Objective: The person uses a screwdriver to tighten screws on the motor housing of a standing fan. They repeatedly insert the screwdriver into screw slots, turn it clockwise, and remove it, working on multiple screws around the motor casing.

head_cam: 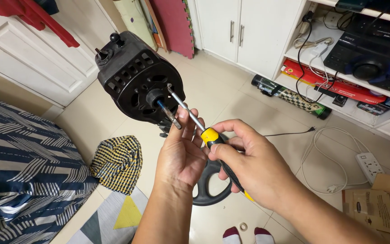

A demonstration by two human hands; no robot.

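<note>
Right hand [249, 165] wrapped around the yellow-and-black handle of a screwdriver [204, 131], tip angled up and away to the front face of a black fan motor [138, 77], just beside its shaft [168, 114]. Held at a slant, likely to line the tip up with a fastener there, though too small to tell. Left hand [179, 151] raised just left of the right, fingers half curled, fingertips touching the shaft and the screwdriver's metal shank, seemingly to steady both; gripping nothing fully. Below the hands, the fan's dark round base [208, 187] on the floor [231, 104]. Left of the wrists, a checked yellow-and-black cloth [116, 162] beside a striped bed [23, 158]. Right of the right forearm, a white power strip [370, 165] with cable.
</note>
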